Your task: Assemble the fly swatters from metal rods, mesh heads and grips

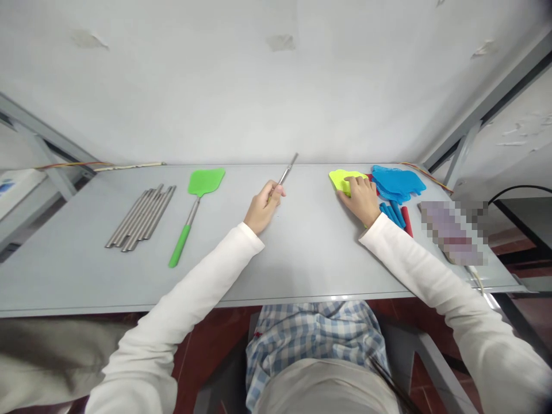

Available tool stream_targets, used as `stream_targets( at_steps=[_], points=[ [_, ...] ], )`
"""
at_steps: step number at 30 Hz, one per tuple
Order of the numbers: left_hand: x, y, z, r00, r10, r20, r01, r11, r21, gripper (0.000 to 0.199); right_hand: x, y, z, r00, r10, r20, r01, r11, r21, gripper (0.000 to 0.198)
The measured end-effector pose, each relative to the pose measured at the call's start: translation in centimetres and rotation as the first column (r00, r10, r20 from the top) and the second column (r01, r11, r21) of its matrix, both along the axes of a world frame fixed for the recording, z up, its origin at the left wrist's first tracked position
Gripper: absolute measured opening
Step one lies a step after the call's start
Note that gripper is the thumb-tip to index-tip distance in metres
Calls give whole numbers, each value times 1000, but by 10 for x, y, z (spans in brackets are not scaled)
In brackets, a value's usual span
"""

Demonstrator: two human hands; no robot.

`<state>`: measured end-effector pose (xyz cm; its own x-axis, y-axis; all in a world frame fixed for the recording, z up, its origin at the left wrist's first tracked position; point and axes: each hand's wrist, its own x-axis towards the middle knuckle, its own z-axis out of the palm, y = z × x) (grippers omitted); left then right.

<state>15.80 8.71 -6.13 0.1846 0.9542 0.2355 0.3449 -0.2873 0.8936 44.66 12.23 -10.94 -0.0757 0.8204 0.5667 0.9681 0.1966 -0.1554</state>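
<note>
My left hand [263, 207] is closed around a thin metal telescopic rod [288, 169], whose narrow tip points up and to the right above the table. The rod's lower end is hidden in my fist. Over to the right, my right hand [361, 201] has its fingers bent over a yellow fly swatter head [340, 179], gripping it from above at the table. Just beyond that hand lie blue fly swatter heads [397, 181] in a stack. Blue handle tubes [391, 214] and a red handle tube [406, 221] lie beside my right wrist.
A green fly swatter [206, 181] with its handle on lies left of centre on the grey table [302, 264]. Farther left is a row of several metal tubes [142, 217]. A blurred-out flat object [452, 233] lies at the right edge. A white wall rises behind.
</note>
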Motion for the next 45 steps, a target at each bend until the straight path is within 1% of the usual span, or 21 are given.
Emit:
stream_targets(
  at_steps=[1,2,4,6,8,10,11,12,13,15,17,18,20,21,22,26,30,34,41,45],
  points=[
    [-4,1,1,988,31,-149,-18,996,85,40,0,-1,2,1000,13,-1,-13,999,29,32],
    [-7,2,1,956,67,-287,-23,988,156,37,0,-2,4,1000,23,-7,-23,998,55,30],
    [-12,4,-1,866,124,-485,-3,970,242,32,1,-4,13,999,39,-30,-36,994,100,28],
    [-15,6,-5,798,152,-583,24,959,284,34,1,-7,24,995,48,-82,-37,990,134,29],
    [-15,8,-9,757,174,-630,35,952,305,37,2,-10,35,982,53,-180,-25,988,153,32],
    [-15,8,-12,734,200,-649,31,945,325,39,2,-13,45,938,70,-339,-16,987,159,33],
    [-15,8,-12,729,209,-652,29,942,334,40,2,-13,48,891,90,-445,-20,987,158,34],
    [-14,8,-13,729,213,-651,28,940,340,40,1,-14,49,818,117,-562,-36,988,153,36],
    [-14,7,-13,733,213,-646,28,940,341,40,0,-14,50,720,144,-679,-66,988,140,37],
    [-12,6,-13,746,199,-636,31,943,331,38,-3,-14,49,478,146,-866,-159,984,78,40],
    [-11,5,-13,750,184,-636,34,949,315,38,-8,-15,45,252,66,-965,-282,959,-8,38],
    [-11,5,-13,747,182,-640,35,950,311,38,-11,-16,43,160,13,-987,-339,940,-43,36],
    [-10,4,-13,740,182,-647,36,950,309,39,-17,-20,41,17,-75,-997,-428,900,-75,31],
    [-10,4,-13,740,183,-647,34,951,308,39,-20,-22,41,-29,-103,-994,-463,883,-78,29],
    [-10,4,-13,744,181,-644,33,952,306,39,-24,-25,40,-58,-120,-991,-492,867,-76,28],
    [-10,3,-13,758,179,-628,22,954,299,38,-34,-35,42,-101,-126,-987,-579,814,-45,32],
    [-9,3,-13,750,189,-634,21,951,307,38,-37,-38,41,-129,-121,-984,-598,802,-20,43],
    [-9,3,-12,752,192,-630,17,951,310,38,-39,-39,40,-150,-126,-981,-613,790,-7,47],
    [-8,1,-12,752,204,-627,0,951,310,38,-44,-43,37,-119,-143,-983,-605,795,-42,51],
    [-9,1,-13,775,185,-605,14,951,309,38,-43,-43,31,-93,-126,-988,-607,793,-44,53]
  ],
)
